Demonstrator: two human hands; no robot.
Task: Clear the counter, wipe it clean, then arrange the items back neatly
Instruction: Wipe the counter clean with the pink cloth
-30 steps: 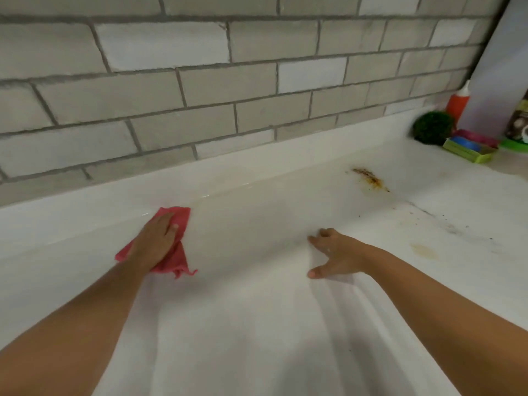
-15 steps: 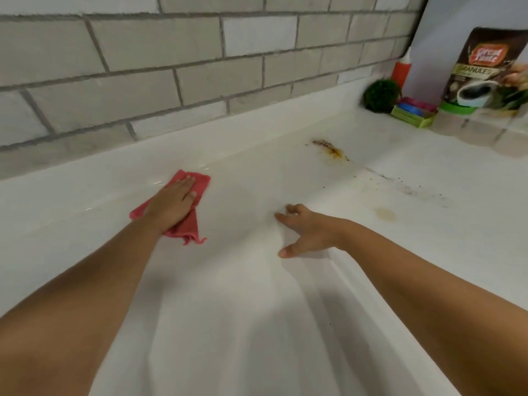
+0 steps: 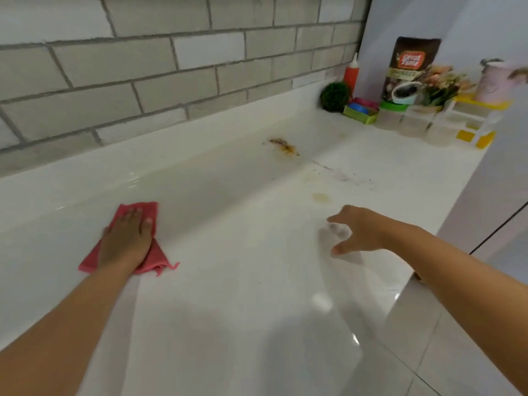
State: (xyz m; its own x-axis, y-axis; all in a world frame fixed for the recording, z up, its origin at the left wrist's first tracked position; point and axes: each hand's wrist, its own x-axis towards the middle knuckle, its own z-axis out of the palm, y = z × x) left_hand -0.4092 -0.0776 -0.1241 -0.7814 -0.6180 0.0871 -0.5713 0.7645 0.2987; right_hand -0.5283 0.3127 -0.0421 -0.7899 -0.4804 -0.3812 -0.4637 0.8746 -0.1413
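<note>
Several stains (image 3: 284, 145) are left unwiped; the cloth (image 3: 148, 212) is pressed under a flat left hand (image 3: 125, 241), the right hand (image 3: 360, 230) loosely curled, empty.

The left hand (image 3: 125, 241) covers the cloth's (image 3: 154, 257) middle. The right hand (image 3: 363, 232) blurs at its fingertips (image 3: 338, 228). Both forearms (image 3: 71, 324) leave the bottom edge. The pouch's (image 3: 411, 67) small print is unreadable.

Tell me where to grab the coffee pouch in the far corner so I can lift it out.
Probably by its top edge, pinched from above, coming in from the front. The coffee pouch stands upright before the white panel, its upper half clear; the green-lidded container and the flowers crowd its lower half, so a low or side grip looks blocked.
</note>
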